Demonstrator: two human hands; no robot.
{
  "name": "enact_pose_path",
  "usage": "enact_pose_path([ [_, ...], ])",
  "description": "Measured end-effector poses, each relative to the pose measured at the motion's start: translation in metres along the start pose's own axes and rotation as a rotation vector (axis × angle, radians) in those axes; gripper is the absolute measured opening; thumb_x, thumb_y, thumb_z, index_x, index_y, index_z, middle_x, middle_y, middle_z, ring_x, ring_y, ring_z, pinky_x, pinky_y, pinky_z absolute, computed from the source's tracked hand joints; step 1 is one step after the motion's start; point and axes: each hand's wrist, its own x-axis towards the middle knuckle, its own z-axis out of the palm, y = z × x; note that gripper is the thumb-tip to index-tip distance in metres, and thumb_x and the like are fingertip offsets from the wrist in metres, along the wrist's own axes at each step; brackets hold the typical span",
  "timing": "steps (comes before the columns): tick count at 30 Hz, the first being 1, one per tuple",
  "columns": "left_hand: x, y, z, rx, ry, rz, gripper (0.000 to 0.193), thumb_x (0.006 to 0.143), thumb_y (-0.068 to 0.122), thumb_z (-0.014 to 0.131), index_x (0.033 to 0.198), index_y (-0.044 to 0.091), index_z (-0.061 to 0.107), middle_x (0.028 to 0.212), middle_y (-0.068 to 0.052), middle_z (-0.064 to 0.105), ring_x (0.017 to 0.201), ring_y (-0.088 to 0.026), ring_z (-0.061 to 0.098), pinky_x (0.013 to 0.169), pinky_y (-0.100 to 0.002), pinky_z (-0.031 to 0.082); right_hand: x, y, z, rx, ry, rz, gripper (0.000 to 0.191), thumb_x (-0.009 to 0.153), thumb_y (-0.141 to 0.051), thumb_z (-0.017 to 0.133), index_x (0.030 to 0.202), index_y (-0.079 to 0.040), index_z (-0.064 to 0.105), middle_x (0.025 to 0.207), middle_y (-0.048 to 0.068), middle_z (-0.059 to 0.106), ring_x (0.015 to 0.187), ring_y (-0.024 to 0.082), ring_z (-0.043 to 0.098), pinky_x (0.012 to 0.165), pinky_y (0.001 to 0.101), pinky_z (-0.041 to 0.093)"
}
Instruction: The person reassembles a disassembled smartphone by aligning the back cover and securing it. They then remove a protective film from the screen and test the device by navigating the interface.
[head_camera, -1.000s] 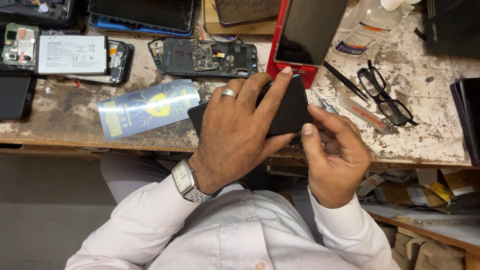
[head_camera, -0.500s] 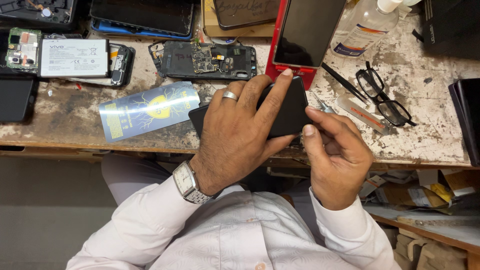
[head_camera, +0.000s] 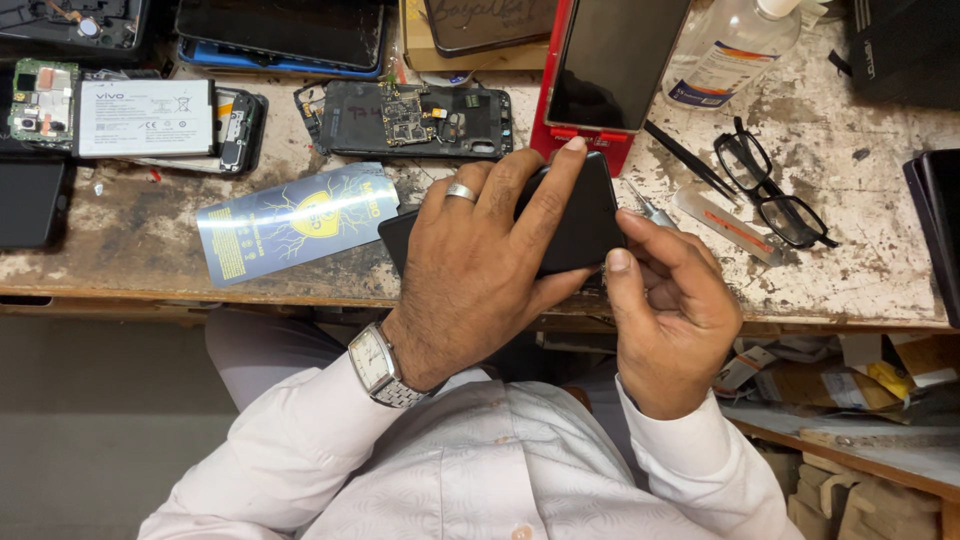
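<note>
Head view looks down on a black phone (head_camera: 575, 215) held at the near edge of the worn surface (head_camera: 860, 260), roughly at its middle. Its long axis runs nearly parallel to that edge, tilted a little so the right end sits farther from the person than the left; the dark flat side faces up. Left hand (head_camera: 480, 270) lies palm down over the phone's left half, fingers spread across the top and curled over the far edge, clamping it; a silver ring (head_camera: 461, 191) sits on one finger and a wristwatch (head_camera: 380, 365) on the wrist. Right hand (head_camera: 675, 305) is half closed just beside the phone's right end, thumb tip pressed against the lower right corner, the other fingers curled in; whether they pinch anything cannot be told. Left of the phone lies a blue card with a yellow emblem (head_camera: 295, 220). Toward the far edge sit an opened phone body showing its circuit board (head_camera: 405, 120) and a red-framed phone (head_camera: 610, 70), with black spectacles (head_camera: 775, 195) and tweezers (head_camera: 690, 160) to the right.
</note>
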Motion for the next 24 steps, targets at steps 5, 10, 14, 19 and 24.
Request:
enact_pose_path([
  [5,0.0013,-0.0004,-0.001,0.01,-0.012,-0.008,0.095,0.081,0.048,0.086,0.154,0.005,0.042,0.133,-0.016,0.054,0.108,-0.031,0.057,0.09,-0.048,0.049,0.0011,0.0018,-0.0014,0.062,-0.005,0.04,0.028,0.105,0.01,0.062,0.133,0.006,0.065,0.126,0.009,0.064,0.116,0.014,0.067,0.102,0.0256,0.055],
  [10,0.0014,-0.0003,-0.002,0.018,-0.02,-0.015,0.097,0.08,0.049,0.087,0.154,0.005,0.042,0.13,-0.016,0.055,0.107,-0.031,0.057,0.09,-0.048,0.049,0.0019,0.003,-0.0021,0.106,0.011,0.098,0.026,0.104,0.01,0.064,0.13,0.005,0.066,0.123,0.009,0.066,0.111,0.013,0.067,0.095,0.0241,0.054],
  [14,0.0029,-0.0016,-0.0015,0.015,-0.026,-0.014,0.097,0.08,0.05,0.087,0.153,0.004,0.043,0.13,-0.017,0.055,0.107,-0.031,0.058,0.089,-0.048,0.049,0.0026,0.0034,-0.0022,0.07,-0.011,0.038,0.026,0.105,0.01,0.064,0.13,0.005,0.066,0.124,0.009,0.065,0.112,0.012,0.067,0.103,0.0249,0.054],
  [19,0.0041,-0.0019,-0.0011,0.014,-0.038,-0.021,0.098,0.079,0.051,0.087,0.153,0.004,0.043,0.128,-0.017,0.056,0.106,-0.031,0.058,0.088,-0.048,0.049,0.0028,0.0034,-0.0038,0.049,-0.016,0.035,0.025,0.104,0.01,0.065,0.128,0.004,0.068,0.126,0.008,0.065,0.107,0.011,0.066,0.1,0.0244,0.054],
  [24,0.0042,-0.0022,-0.0006,0.015,-0.046,-0.02,0.099,0.077,0.051,0.087,0.152,0.004,0.043,0.128,-0.017,0.056,0.107,-0.032,0.058,0.088,-0.048,0.049,0.0015,0.0042,-0.005,-0.032,-0.03,0.005,0.022,0.105,0.011,0.065,0.125,0.003,0.07,0.121,0.009,0.065,0.108,0.011,0.064,0.095,0.0214,0.052],
])
